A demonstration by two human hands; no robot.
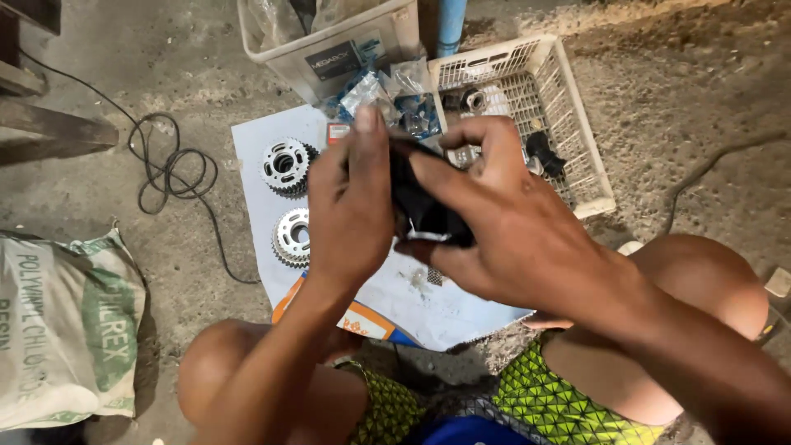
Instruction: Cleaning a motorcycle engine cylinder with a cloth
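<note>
Head view, person squatting on a concrete floor, both knees in frame. Left hand (350, 210) raised at centre, fingers nearly straight and pressed flat against the left side of a black object (424, 202); thumb side hidden, so the grip reads as a flat clamp rather than a fist. Right hand (494, 218) curled around the same black object from the 3 o'clock side, index finger arched over its top, thumb beneath. The object sits between the two palms, above a white sheet (395, 301) spread on the floor; its exact kind cannot be told. On the sheet, at 9 o'clock from the hands, two toothed metal sprockets (286, 165), one above the other, just apart. At 12 o'clock, small clear packets (387, 95) piled before a grey plastic bin (329, 49). At 1 o'clock, a white slatted basket (568, 124) with small dark parts inside. Black cable (169, 169) coiled at 10 o'clock; woven sack (66, 330) at 8 o'clock.
</note>
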